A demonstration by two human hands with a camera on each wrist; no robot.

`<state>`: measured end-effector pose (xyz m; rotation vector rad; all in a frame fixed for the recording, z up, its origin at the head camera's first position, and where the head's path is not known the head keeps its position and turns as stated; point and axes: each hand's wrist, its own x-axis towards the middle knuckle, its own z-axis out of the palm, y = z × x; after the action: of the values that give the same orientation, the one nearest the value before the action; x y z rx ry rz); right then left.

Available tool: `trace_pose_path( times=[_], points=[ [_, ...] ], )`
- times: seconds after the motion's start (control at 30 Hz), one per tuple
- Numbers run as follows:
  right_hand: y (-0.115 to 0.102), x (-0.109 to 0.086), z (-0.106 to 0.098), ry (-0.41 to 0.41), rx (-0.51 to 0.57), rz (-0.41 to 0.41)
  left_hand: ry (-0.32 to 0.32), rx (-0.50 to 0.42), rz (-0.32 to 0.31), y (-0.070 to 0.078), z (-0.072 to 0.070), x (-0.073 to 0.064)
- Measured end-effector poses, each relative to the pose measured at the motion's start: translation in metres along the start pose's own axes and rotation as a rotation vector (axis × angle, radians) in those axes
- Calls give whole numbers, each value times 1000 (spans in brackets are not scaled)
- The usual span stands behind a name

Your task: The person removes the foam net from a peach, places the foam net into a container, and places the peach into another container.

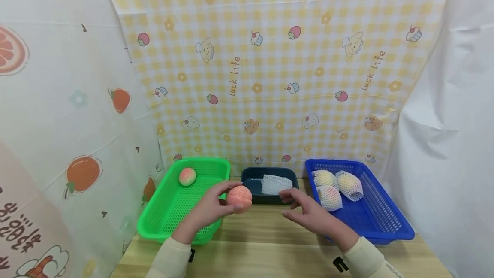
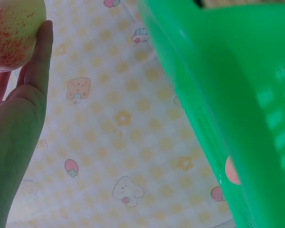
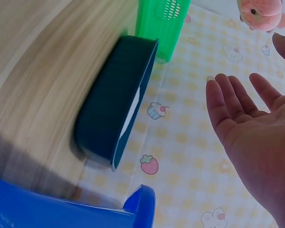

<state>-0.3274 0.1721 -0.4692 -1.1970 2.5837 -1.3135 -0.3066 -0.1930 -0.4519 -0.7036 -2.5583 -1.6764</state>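
My left hand (image 1: 210,207) holds a pink peach (image 1: 239,199) between its thumb and fingers, raised over the table in front of the dark container. In the left wrist view the peach (image 2: 16,35) shows a pale yellow side with red speckles. To the right of it, my right hand (image 1: 310,214) is held in the air with relaxed, parted fingers and nothing in it. A white foam net sleeve (image 1: 276,184) lies in the dark teal container (image 1: 251,195), just beyond the right fingertips. The right wrist view shows the right palm (image 3: 261,128) bare, apart from the peach.
A green basket (image 1: 170,209) with one peach (image 1: 187,176) stands on the left. On the right, a blue basket (image 1: 372,220) holds three net-wrapped peaches (image 1: 349,185). A patterned cloth (image 1: 270,67) hangs behind the wooden table (image 1: 254,243).
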Motion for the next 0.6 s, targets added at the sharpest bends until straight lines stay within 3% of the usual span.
trace_pose_path(
  times=[0.3, 0.47, 0.6],
  points=[
    [-1, -4, 2, -70, 20, 44, -30, 226, 10, 5, -19, 4],
    [3, -7, 5, -108, 35, 83, -52, 294, 14, 10, -37, 7],
    [4, -9, 7, -126, 48, 127, -34, 350, 4, 11, -50, 11]
  ],
)
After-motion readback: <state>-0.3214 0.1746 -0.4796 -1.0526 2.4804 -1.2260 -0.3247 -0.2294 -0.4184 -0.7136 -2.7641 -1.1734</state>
